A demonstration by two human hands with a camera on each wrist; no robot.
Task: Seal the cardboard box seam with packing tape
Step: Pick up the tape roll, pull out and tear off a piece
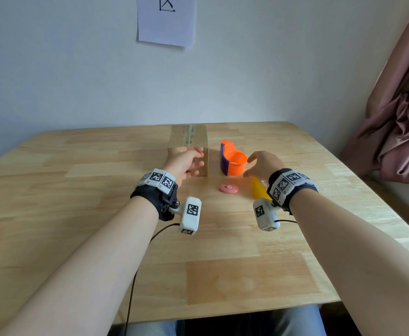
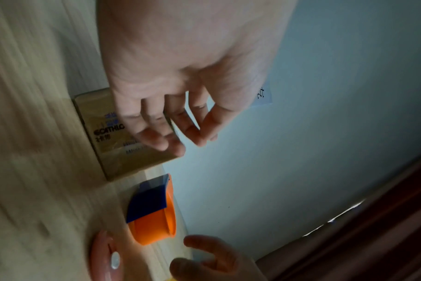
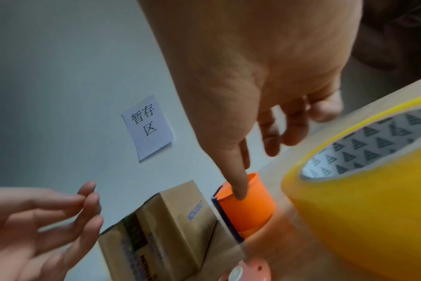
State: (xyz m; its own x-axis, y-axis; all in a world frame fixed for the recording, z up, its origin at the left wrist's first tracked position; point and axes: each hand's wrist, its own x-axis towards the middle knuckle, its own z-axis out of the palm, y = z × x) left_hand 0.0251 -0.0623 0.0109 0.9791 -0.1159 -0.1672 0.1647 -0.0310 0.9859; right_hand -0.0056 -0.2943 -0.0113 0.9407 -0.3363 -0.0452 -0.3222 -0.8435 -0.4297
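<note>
I judge this to be the opening step: nothing is taped yet by the look of it, and I am reaching in with both hands to gather what I need. The cardboard box is my landmark; it lies at the far middle of the table, its long top seam running away from me. My left hand hovers at the near end of the box, fingers spread and relaxed, holding nothing; whether a fingertip grazes the cardboard I cannot tell. My right hand hangs to the right of the box, fingers loosely splayed and empty, just above the yellow roll of packing tape, which stands nearer to me than the box and mostly hidden under my wrist in the head view. Between the box and that hand sits the orange tape dispenser with its blue blade guard, and in front of it a small pink disc, both untouched. Next, I think, the left hand must settle on the box to steady it while the right closes on the roll or the dispenser
</note>
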